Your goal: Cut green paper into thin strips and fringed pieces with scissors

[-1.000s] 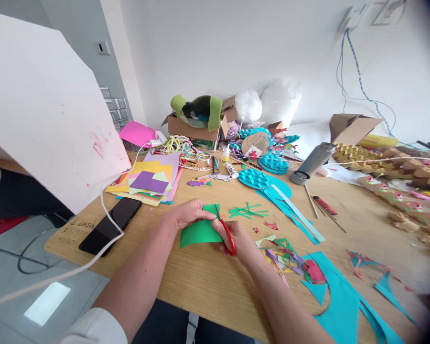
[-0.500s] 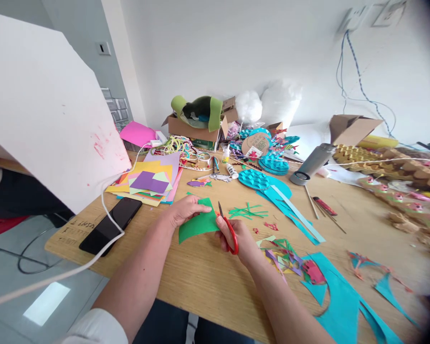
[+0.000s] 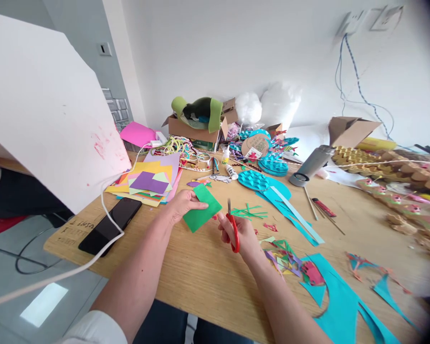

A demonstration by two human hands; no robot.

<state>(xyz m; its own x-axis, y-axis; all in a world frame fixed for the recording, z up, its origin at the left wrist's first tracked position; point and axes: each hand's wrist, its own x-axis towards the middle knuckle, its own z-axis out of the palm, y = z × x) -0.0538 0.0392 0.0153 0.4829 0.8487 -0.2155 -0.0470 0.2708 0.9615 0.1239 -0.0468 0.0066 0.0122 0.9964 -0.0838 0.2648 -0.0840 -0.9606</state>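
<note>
My left hand (image 3: 185,204) pinches a piece of green paper (image 3: 202,215) by its upper left part, holding it above the table. In my right hand (image 3: 241,234) is a pair of red-handled scissors (image 3: 234,236), blades pointing up and away from me. The thumb tip of that hand is close to the paper's right corner; whether it touches I cannot tell. Just behind the scissors lie thin green paper strips (image 3: 250,211). A heap of coloured paper scraps (image 3: 284,258) sits to the right of my right hand.
Stacked coloured paper (image 3: 148,184) and a black phone (image 3: 111,227) lie at the left, crossed by a white cable (image 3: 106,205). Blue paper offcuts (image 3: 338,291) cover the right front. Farther back are a glue bottle (image 3: 231,172), blue egg-tray discs (image 3: 253,180) and a grey flask (image 3: 313,165).
The green paper has turned in my left hand, its right edge now a corner pointing at my right hand. The scissors have shifted slightly right, away from the paper.
</note>
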